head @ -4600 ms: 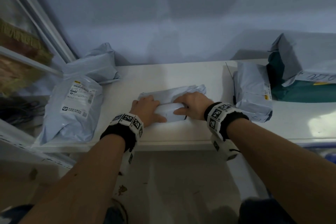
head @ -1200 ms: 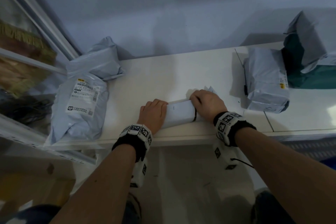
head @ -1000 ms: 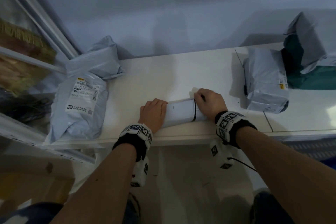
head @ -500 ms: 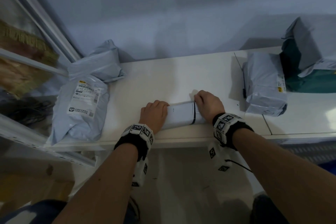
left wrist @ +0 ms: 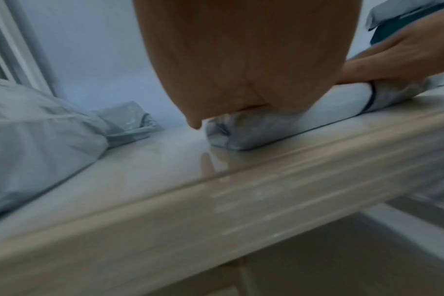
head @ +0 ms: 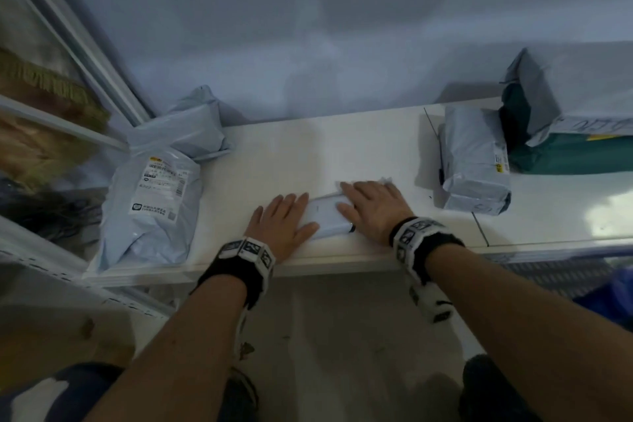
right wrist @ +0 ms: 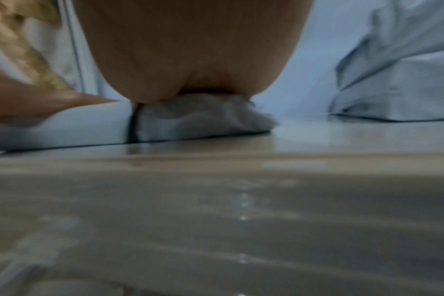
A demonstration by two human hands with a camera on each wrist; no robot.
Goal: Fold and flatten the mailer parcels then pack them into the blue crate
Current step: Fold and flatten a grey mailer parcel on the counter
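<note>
A small folded grey mailer parcel (head: 327, 216) lies near the front edge of the white table (head: 308, 154). Both hands lie flat on top of it with straight, spread fingers. My left hand (head: 281, 219) presses its left end and my right hand (head: 371, 204) covers its right end. In the left wrist view the palm (left wrist: 241, 60) bears down on the parcel (left wrist: 266, 128). The right wrist view shows the other palm (right wrist: 190, 50) squashing the crumpled end (right wrist: 198, 118), beside a dark band. A blue shape (head: 613, 298) sits below the table at the right; whether it is the crate is unclear.
A large grey parcel with a white label (head: 150, 205) lies at the table's left end, with another grey parcel (head: 185, 127) behind it. On the right rest a grey parcel (head: 474, 161) and a bulky grey-and-green one (head: 568, 113). A wall backs the table.
Half a second ago both hands gripped the parcel's ends with curled fingers. Now the fingers are stretched out flat and press on its top. The parcel has stayed in place.
</note>
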